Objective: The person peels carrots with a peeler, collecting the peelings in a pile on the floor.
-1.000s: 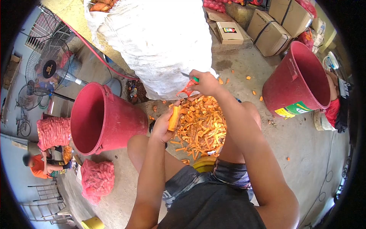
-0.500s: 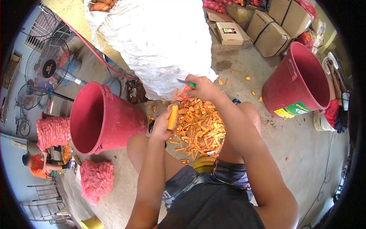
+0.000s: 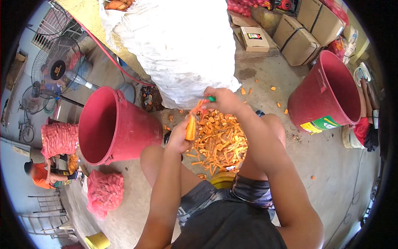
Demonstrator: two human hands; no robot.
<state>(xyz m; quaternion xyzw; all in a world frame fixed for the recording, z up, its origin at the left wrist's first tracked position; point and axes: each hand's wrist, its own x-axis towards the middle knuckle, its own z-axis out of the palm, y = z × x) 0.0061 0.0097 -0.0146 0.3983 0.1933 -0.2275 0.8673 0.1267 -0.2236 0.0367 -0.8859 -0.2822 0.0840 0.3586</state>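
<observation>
My left hand (image 3: 180,136) is wrapped around an orange carrot (image 3: 190,128), its peeled side facing up. At the carrot's far end, my right hand (image 3: 224,101) grips a red tool (image 3: 199,107) that looks like a peeler; its working edge is blurred. A green handle (image 3: 212,99) also shows in the right fingers, its blade not clearly visible now. Below both hands, between my knees, lies a heap of carrot peelings and cut ends (image 3: 219,141) on the floor. Part of a yellow container (image 3: 222,180) shows under the heap's near edge.
A large white sack (image 3: 186,50) stands ahead. Red bins flank me, one left (image 3: 139,128) and one right (image 3: 304,99). A pink mesh bag (image 3: 105,193), a standing fan (image 3: 58,69) and a seated person (image 3: 41,176) are at left. Cardboard boxes (image 3: 296,39) stand back right.
My right hand has come down slightly, bringing the red tool against the carrot's far end. The carrot has turned and tilted a little in my left hand. The camera view has shifted slightly.
</observation>
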